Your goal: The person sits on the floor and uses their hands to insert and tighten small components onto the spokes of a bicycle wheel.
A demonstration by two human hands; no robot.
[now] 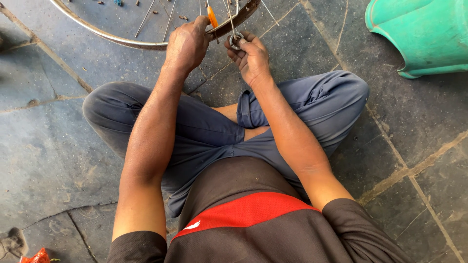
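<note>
A metal bicycle wheel rim (122,40) with thin spokes (146,18) lies on the stone floor in front of my crossed legs. My left hand (187,44) grips the near edge of the rim together with an orange-handled tool (212,17). Just to its right, my right hand (249,57) is closed on a small round metal spoke wrench (235,40) set against a spoke at the rim. The tool's tip is hidden behind the rim and my fingers.
A turquoise plastic stool (421,34) lies at the upper right. Small metal bits (183,17) are scattered on the floor inside the wheel. A red wrapper (35,256) sits at the lower left. Grey stone slabs (48,151) surround me.
</note>
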